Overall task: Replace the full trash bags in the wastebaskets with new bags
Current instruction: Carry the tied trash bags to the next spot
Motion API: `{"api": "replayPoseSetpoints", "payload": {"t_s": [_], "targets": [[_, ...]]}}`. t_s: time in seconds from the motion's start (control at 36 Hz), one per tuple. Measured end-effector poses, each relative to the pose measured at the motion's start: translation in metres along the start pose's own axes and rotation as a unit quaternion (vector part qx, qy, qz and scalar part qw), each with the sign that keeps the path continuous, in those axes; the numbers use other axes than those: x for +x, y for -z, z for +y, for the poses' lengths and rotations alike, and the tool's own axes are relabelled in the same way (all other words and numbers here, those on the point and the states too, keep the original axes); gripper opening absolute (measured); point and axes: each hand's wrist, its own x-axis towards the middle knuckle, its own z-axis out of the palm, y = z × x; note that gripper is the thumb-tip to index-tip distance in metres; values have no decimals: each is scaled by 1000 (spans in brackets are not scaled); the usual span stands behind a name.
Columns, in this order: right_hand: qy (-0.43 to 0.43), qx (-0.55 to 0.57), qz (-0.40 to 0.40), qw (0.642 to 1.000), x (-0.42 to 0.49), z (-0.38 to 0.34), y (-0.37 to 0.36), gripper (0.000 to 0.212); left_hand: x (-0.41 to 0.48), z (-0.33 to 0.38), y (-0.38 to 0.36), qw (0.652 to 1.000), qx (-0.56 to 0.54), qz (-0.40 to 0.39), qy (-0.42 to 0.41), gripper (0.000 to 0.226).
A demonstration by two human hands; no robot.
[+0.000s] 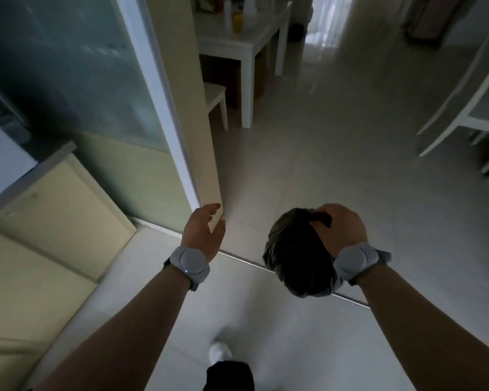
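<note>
A full black trash bag [292, 255] hangs in front of me at lower centre-right, bulging and gathered at its top. My right hand [340, 228] grips the bunched neck of the bag from above. My left hand [205, 231] is held out to the left of the bag, fingers relaxed and slightly spread, holding nothing, close to the edge of a cream door frame [209, 153]. No wastebasket is in view.
A glass sliding door [76, 69] and cream cabinet [54, 215] stand at left. A floor track [347, 297] crosses the tiled floor under my hands. A white table [246, 43] with bottles and a white stool [216, 100] stand ahead; white furniture [469, 108] is at right.
</note>
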Motion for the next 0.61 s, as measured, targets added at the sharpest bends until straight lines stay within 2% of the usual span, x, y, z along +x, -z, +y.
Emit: {"api": "replayPoseSetpoints", "payload": {"t_s": [0.17,0.39,0.61], "targets": [[-17,-1,18,1000,80,15,1,19,91,16,-25,999,11,-13,-47,39],[-50,-19,55,997,200,32,24,20,241,65,-72,991,15,-71,-110,42],[-68,-10,80,994,290,59,43,20,326,105,-129,987,-3,-90,-135,39]]}}
